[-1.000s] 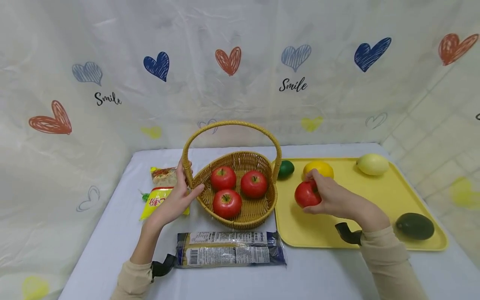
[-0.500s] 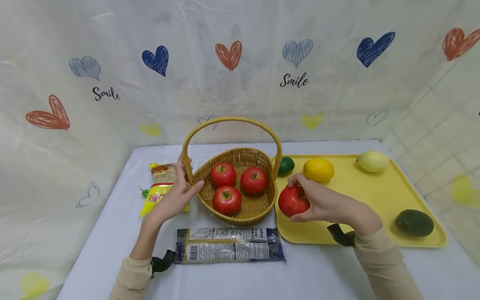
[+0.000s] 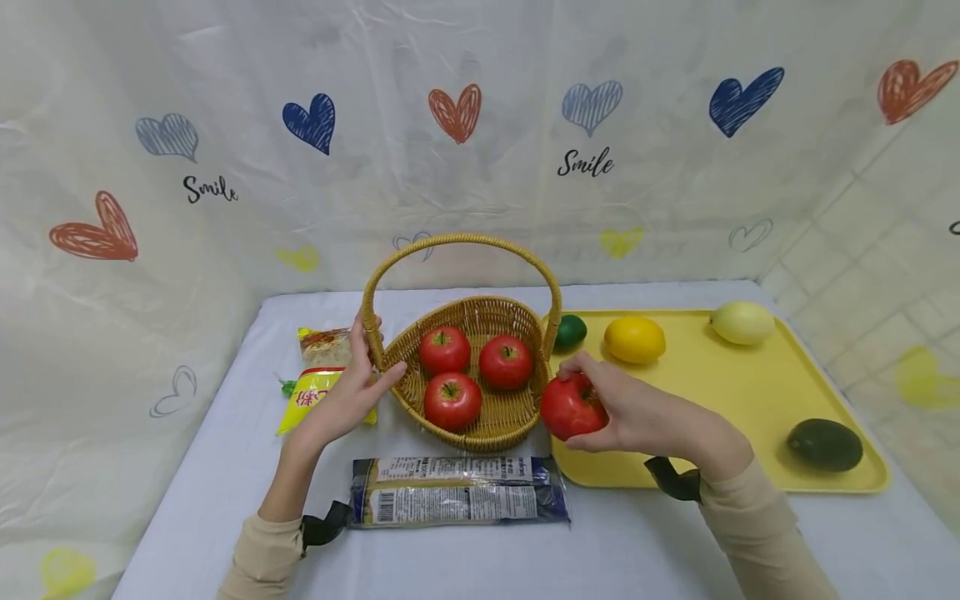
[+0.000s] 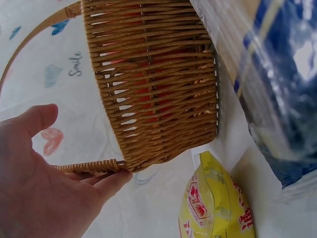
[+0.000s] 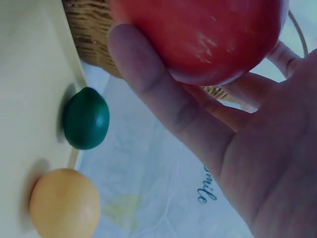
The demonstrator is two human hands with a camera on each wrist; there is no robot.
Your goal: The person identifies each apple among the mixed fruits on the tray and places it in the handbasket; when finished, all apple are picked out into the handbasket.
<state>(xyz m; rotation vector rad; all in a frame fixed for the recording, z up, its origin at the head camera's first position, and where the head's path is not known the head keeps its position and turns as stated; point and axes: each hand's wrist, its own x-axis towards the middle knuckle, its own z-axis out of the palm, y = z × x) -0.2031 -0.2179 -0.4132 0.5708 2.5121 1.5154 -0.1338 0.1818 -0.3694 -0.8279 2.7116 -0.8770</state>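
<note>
A wicker basket with a tall arched handle stands mid-table, and three red apples lie inside. My left hand holds the basket at the left foot of its handle, with fingers behind the handle and thumb spread over the rim. In the left wrist view, the fingers pass below the handle beside the woven wall. My right hand grips another red apple between thumb and fingers, close to the basket's right rim and over the tray's left edge. The right wrist view shows this apple large, its top cut off.
A yellow tray at the right bears a green lime-like fruit, a lemon, a pale yellow-green fruit and a dark green avocado-like fruit. A long printed packet lies in front. Bagged goods are at left.
My right hand has carried the apple leftward across the tray to the basket's right side. My left hand stays at the handle; the basket has not visibly moved on the table.
</note>
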